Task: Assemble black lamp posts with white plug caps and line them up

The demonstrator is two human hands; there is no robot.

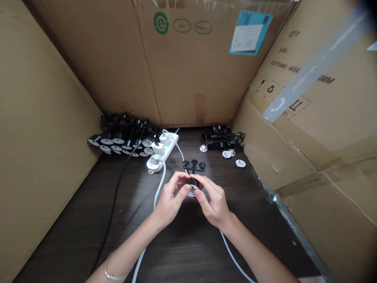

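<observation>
Head-camera view looking down into an open carton, whose brown cardboard left wall and rear wall frame a dark wood-grain table. Far left, against the rear wall, lies a heap of black fittings with round white discs. A black cable runs down the table from that side. Next to the heap sits a white power strip carrying white plugs, and a white cable curves from it past the hands. A thin metal bangle circles the left wrist. At centre, the left hand and right hand are both curled, fingers partly closed, holding a small black round fitting between them, with its white disc partly visible under the fingertips. Just above the hands stands a black three-headed fitting; whether it joins the held piece cannot be told. Further right lies a smaller group of black fittings with loose white discs. Far right, grey tape crosses the printed right wall.
</observation>
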